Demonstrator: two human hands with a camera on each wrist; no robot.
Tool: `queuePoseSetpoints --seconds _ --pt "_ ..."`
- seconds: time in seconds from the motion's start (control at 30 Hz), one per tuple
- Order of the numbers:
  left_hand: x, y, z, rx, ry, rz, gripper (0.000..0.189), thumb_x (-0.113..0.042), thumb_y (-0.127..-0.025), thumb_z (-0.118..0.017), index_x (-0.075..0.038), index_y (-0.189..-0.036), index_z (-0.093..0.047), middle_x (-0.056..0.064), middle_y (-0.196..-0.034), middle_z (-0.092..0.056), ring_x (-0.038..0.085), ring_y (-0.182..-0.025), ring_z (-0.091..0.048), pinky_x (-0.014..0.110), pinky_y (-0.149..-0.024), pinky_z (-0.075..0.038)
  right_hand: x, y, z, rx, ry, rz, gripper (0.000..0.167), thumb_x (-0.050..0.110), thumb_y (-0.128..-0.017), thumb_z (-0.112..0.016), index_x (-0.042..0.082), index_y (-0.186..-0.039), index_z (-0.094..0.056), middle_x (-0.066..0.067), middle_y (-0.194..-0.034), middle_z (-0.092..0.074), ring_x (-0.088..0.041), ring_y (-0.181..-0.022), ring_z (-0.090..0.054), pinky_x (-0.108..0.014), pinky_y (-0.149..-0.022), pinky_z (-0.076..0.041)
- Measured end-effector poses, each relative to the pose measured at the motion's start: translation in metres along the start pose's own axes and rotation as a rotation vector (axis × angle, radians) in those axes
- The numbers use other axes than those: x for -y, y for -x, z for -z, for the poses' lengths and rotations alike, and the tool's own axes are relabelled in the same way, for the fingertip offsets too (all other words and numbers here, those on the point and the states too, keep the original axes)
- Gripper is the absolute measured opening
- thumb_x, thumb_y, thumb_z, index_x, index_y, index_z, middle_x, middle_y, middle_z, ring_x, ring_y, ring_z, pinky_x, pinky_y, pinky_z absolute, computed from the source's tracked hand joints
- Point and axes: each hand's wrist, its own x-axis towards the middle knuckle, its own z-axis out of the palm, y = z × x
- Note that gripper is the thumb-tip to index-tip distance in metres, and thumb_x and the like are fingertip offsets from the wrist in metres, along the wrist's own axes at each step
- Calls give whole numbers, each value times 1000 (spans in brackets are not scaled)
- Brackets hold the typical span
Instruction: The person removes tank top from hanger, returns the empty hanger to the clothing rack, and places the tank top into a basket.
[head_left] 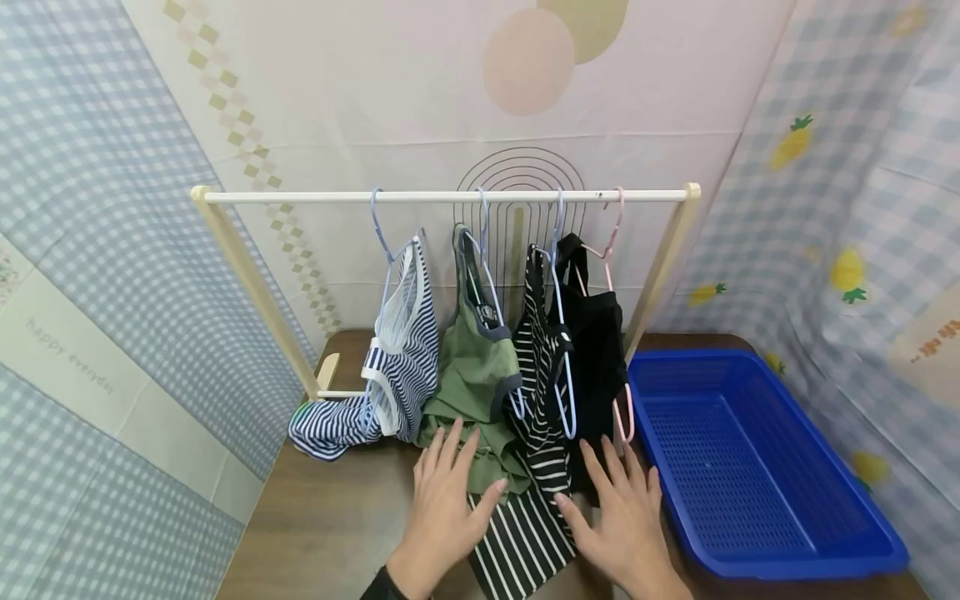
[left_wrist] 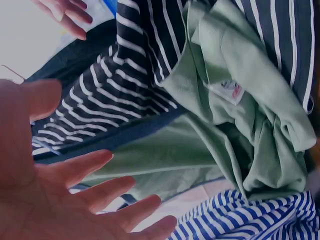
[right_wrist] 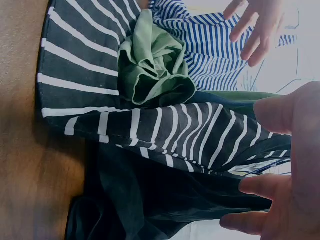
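Observation:
Both hands are spread with fingers apart, near the lower parts of hanging clothes. My left hand [head_left: 444,508] is by the green tank top [head_left: 472,375], holding nothing; whether its fingertips touch the cloth I cannot tell. Close to the black-and-white striped garment [head_left: 528,525] and the black garment [head_left: 592,342] is my right hand [head_left: 626,517], likewise holding nothing. A blue-and-white striped shirt [head_left: 408,350] hangs farthest left, its lower part lying on the table. Three bluish hangers and one pink hanger [head_left: 609,242] carry the clothes. The green cloth is bunched over the striped garment's hem.
A white rail [head_left: 285,197] on a light wooden frame [head_left: 255,287] bears the hangers. At the right, a blue plastic basket [head_left: 720,467] stands on the brown wooden table [head_left: 315,517]. Patterned cloth sheets [head_left: 360,75] surround the table at the back and sides.

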Motion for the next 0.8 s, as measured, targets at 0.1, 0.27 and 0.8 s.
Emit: queuePoseSetpoints --seconds 0.1,0.27,0.8 --pt "-3 2 -1 -60 14 -38 63 -45 -100 -70 -9 -151 -59 16 -167 -47 46 -153 -44 69 -119 -42 -1 1 -1 6 -1 1 77 53 -89 -76 16 -154 -57 -23 -158 -55 -54 -145 -44 -87 -109 -30" --pt "-14 -2 5 -197 23 -132 49 -39 -100 -74 -12 -140 -68 9 -151 -63 31 -139 -59 53 -112 -54 -3 5 -3 37 -21 -22 75 50 -90 -77 15 -153 -57 -24 -156 -57 -54 -146 -43 -85 -110 -28" --pt "-53 -35 48 -385 300 -313 24 -12 -101 -73 -8 -124 -74 3 -108 -72 15 -97 -67 26 -82 -60 -10 5 0 -176 -108 13 53 32 -84 -85 4 -126 -74 -29 -129 -71 -54 -136 -51 -79 -103 -36"
